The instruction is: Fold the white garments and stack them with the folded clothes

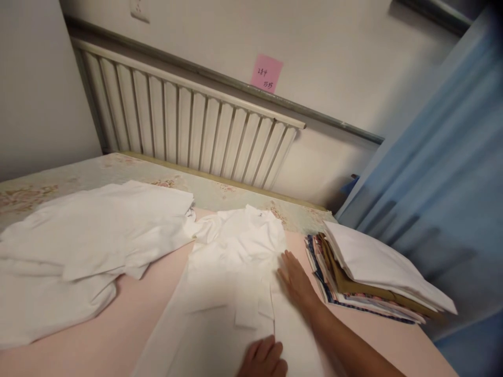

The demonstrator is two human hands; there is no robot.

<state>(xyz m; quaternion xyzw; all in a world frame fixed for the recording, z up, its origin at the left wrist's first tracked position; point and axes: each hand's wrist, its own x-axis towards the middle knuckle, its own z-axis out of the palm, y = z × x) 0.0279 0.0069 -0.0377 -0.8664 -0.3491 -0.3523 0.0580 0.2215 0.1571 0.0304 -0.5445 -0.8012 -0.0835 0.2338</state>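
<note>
Smoothing the white garment [223, 272], spread on the pink sheet [149, 303] between the white cloth pile [113, 225] and the folded stack [377, 262], probably goes best with a flat palm and light outward strokes. The right hand [293, 277] lies along its right side, fingers extended, gripping nothing; the left hand [265, 358] curls over the lower front, and whether it pinches fabric I cannot tell.

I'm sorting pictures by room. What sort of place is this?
Probably a bedroom or dormitory, though I can't be certain: a pink sheet lies over a floral cover like bedding, a ribbed radiator runs along the wall behind, and a blue curtain hangs at the right.
</note>
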